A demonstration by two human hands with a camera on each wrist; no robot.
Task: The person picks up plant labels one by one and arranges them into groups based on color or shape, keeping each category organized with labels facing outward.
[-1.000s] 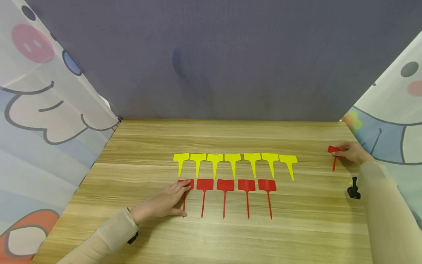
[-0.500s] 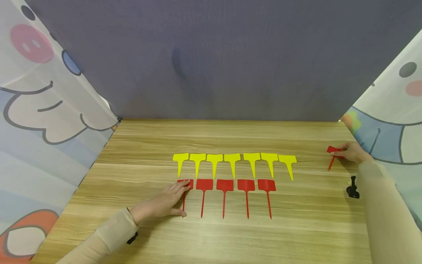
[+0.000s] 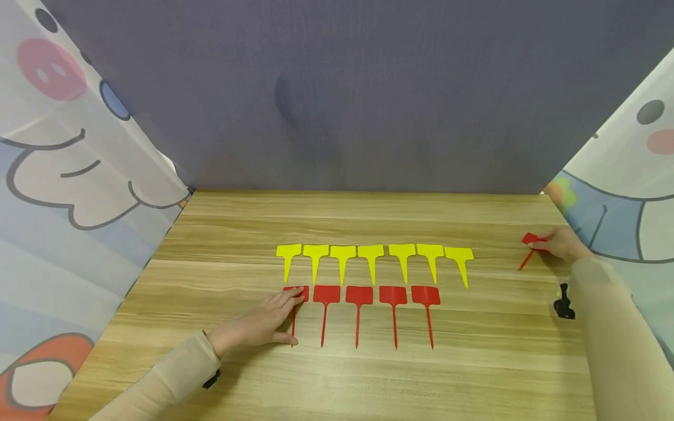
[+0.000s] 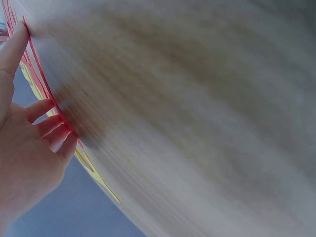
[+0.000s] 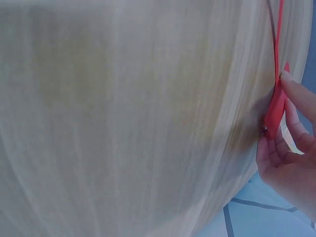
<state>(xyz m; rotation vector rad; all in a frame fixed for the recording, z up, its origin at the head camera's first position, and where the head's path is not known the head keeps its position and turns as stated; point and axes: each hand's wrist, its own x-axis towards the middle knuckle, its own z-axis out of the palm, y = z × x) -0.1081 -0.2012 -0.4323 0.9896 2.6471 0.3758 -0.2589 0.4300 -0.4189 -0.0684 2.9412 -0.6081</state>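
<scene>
Several red T-shaped plant labels lie in a row on the wooden table, stems toward the near edge. Behind them runs a row of several yellow plant labels. My left hand rests on the leftmost red label, fingertips over its head and the thumb by the stem's tip. In the left wrist view its fingers touch the label. At the table's far right, my right hand pinches another red plant label by its head. That label's stem points down and left in the head view.
A small black object shows beside the right sleeve, and another dark piece by the left cuff. A grey panel stands behind the table. Cartoon-printed curtains hang at both sides.
The stem of the red label in my right hand has swung to the left, tilting the label. My left hand and both rows have stayed put.
</scene>
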